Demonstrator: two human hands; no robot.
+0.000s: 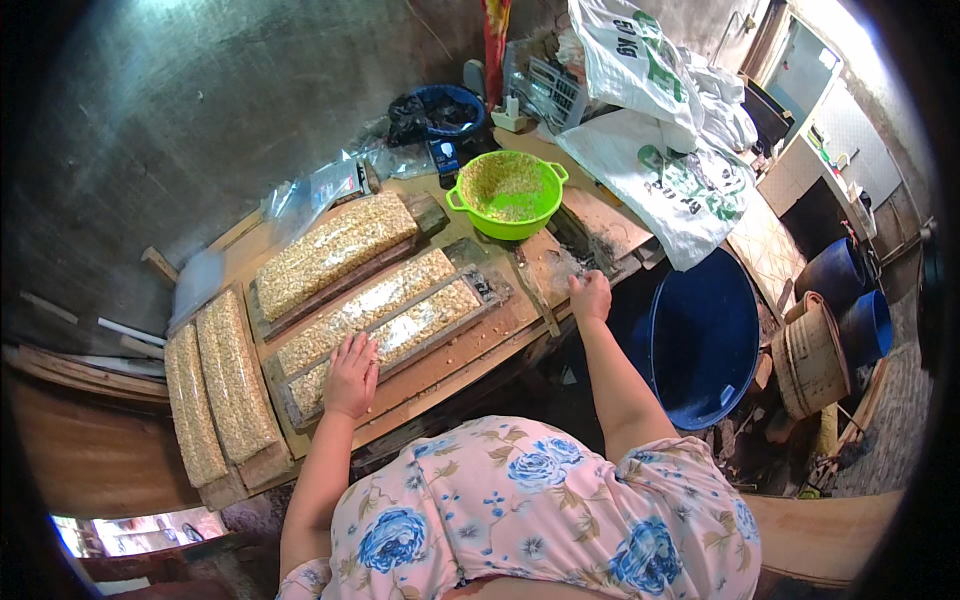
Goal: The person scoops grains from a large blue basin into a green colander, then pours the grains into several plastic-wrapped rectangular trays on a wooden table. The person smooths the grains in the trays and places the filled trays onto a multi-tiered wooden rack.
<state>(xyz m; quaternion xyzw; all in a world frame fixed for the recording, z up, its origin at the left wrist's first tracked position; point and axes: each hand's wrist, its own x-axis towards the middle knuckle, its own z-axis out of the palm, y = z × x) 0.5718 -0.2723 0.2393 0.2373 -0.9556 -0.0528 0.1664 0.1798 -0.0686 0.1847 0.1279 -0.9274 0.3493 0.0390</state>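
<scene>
My left hand [352, 375] lies flat on the near clear-plastic pack of pale split beans [420, 319], which sits in a narrow wooden frame [469, 319]. Right behind it is a second long bean pack [375, 304]. At the table's front right edge, my right hand [591, 296] has its fingers curled beside a crumpled piece of clear plastic film [559, 268]; whether it grips the film is hard to see. A bright green plastic colander [510, 225] stands farther back, with loose beans [502, 180] clinging to its inside.
More bean packs lie on boards at the back [337, 251] and left [232, 375]. Clear plastic bags [315, 187] lie by the wall. White woven sacks [660, 180] hang over the table's right end, above a large blue drum [705, 337]. A wooden strip [536, 292] crosses the table.
</scene>
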